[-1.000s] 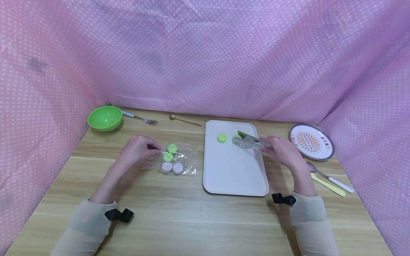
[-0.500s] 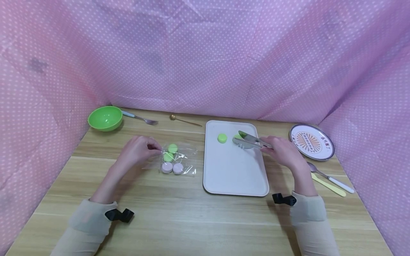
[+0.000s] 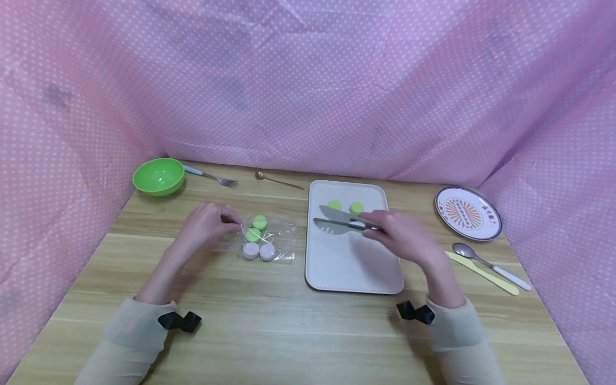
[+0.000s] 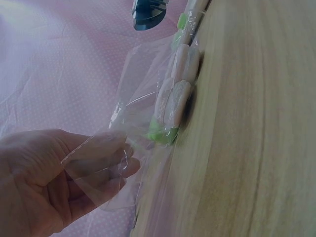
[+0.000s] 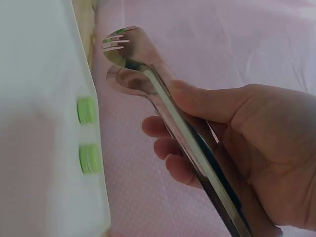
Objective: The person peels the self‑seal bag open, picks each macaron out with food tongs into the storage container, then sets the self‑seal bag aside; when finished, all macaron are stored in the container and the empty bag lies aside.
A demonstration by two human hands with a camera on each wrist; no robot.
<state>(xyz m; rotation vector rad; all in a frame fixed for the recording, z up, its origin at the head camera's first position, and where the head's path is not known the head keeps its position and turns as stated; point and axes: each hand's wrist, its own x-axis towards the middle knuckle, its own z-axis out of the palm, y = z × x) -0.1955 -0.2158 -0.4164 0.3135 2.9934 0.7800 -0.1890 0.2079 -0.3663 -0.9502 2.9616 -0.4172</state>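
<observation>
My left hand (image 3: 204, 224) pinches the open end of a clear plastic bag (image 3: 285, 240). Inside the bag lie two green macarons (image 3: 260, 223) and two pale lilac macarons (image 3: 267, 252). In the left wrist view, thin film covers the fingertips of my left hand (image 4: 54, 177). My right hand (image 3: 401, 235) grips metal serving tongs (image 3: 339, 215), held above the white tray (image 3: 337, 267). Nothing shows between the tong heads in the right wrist view, where the tongs (image 5: 170, 108) are nearly closed. Two green macarons, a left one (image 3: 334, 204) and a right one (image 3: 356, 207), rest on the tray's far part.
At the back left stand a green bowl (image 3: 159, 177), a fork (image 3: 212, 177) and a small gold spoon (image 3: 279, 182). To the right lie a patterned plate (image 3: 468, 214), a white-handled spoon (image 3: 491, 266) and a yellow knife (image 3: 483, 274). Pink dotted cloth (image 3: 308, 91) surrounds the wooden table.
The tongs have let go of the right-hand green macaron, which stays on the tray. My right hand has swung the tongs leftward and slightly nearer. My left hand has barely moved.
</observation>
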